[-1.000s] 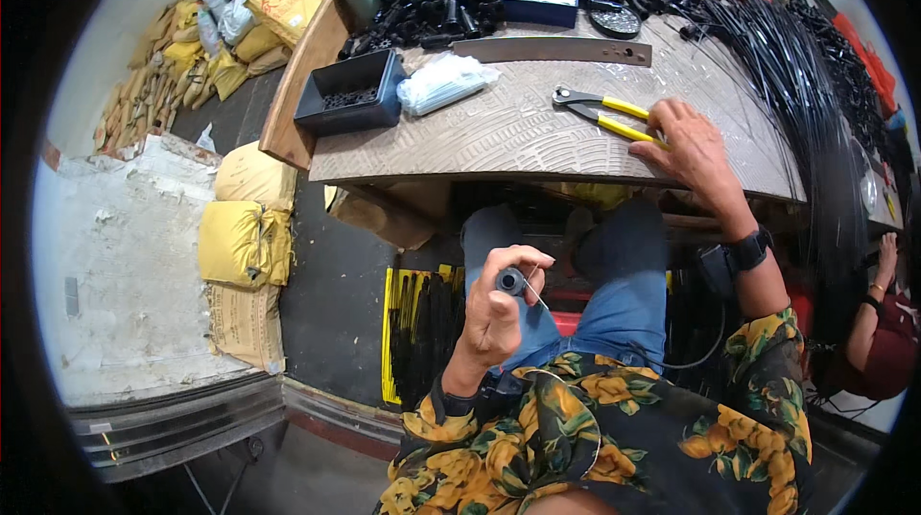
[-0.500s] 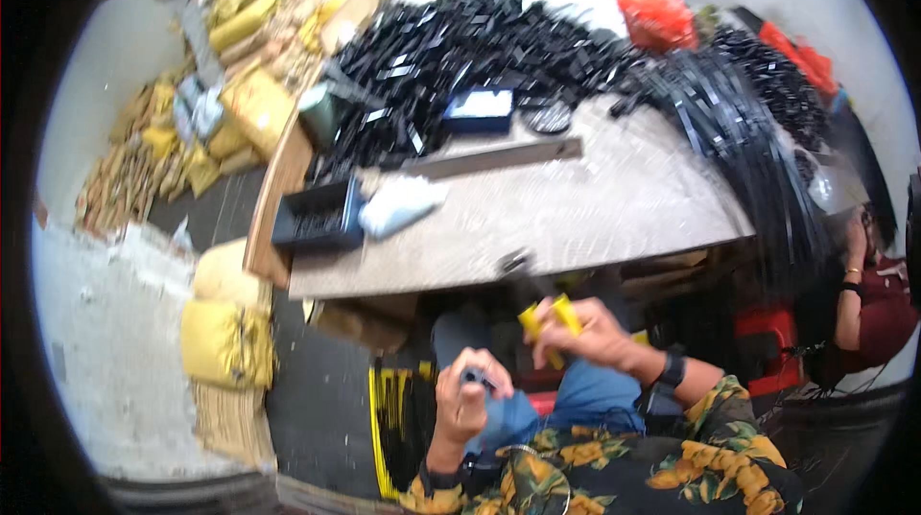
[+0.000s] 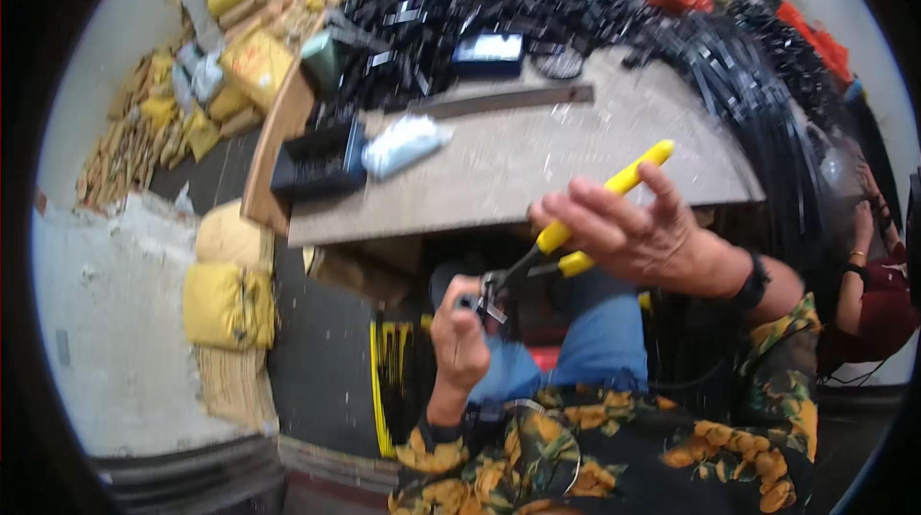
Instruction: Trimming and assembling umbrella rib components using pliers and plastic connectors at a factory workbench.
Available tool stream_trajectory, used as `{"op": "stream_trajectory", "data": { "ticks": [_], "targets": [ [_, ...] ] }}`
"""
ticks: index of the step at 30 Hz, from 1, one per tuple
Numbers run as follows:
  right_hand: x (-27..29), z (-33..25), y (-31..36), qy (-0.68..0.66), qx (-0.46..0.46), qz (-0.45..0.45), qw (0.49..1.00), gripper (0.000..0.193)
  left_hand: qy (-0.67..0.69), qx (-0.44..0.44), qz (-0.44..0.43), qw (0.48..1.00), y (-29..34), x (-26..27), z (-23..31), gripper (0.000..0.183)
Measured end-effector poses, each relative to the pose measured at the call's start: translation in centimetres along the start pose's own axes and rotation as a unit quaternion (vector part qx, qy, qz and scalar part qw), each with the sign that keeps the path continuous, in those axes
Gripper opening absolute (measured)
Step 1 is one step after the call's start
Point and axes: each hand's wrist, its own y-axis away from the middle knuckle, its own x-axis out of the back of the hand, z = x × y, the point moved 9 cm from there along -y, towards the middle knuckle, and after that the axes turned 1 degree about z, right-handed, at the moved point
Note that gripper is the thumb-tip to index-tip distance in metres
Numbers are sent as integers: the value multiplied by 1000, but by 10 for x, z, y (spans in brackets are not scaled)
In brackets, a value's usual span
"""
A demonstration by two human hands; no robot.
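Note:
My right hand (image 3: 657,242) holds yellow-handled pliers (image 3: 624,179) above my lap, the fingers stretched across the widely spread handles. The jaws point left, toward my left hand (image 3: 459,338). That hand is closed, thumb and fingers pinching a small dark piece (image 3: 467,302). The jaws meet the fingertips of my left hand there, beside a shiny metal bit, and blur hides exactly what they grip. Both hands are in front of the table's near edge.
On the table (image 3: 518,155) are a heap of black strips (image 3: 422,16), a black open box (image 3: 317,165), a white plastic bundle (image 3: 403,144), a flat metal bar (image 3: 508,100) and a phone-like screen (image 3: 489,50). Another person's arm (image 3: 854,275) is at far right. Yellow sacks (image 3: 230,304) stand left.
The pliers have swung round so their jaws reach my left hand. Their handles have opened wide, and my right hand has moved up and right. The view has tilted down.

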Motion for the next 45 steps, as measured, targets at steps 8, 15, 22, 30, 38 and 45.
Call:
{"op": "stream_trajectory", "data": {
  "ticks": [8, 15, 22, 30, 38, 45],
  "targets": [
    [6, -20, 3, 13, -7, 43, 999, 34, -24, 37, -2, 999, 7, 7, 1, 68],
    [11, -31, 10, -252, 31, -106, 961, 17, -71, 15, -18, 997, 14, 5, 6, 70],
    [-17, -52, 62, -790, -59, -559, 242, 48, -41, -111, -317, 941, 31, -19, 35, 69],
    [-4, -27, 38, -564, 34, -300, 768, 43, -103, -130, -248, 954, 27, -22, 24, 55],
    [-3, -18, 43, -322, -37, -183, 928, 16, -70, -132, -193, 970, 20, -28, 25, 57],
    [-4, -89, 113, -841, -181, -505, -73, 32, 8, -96, -359, 928, 21, -41, 19, 53]
  ]
}}
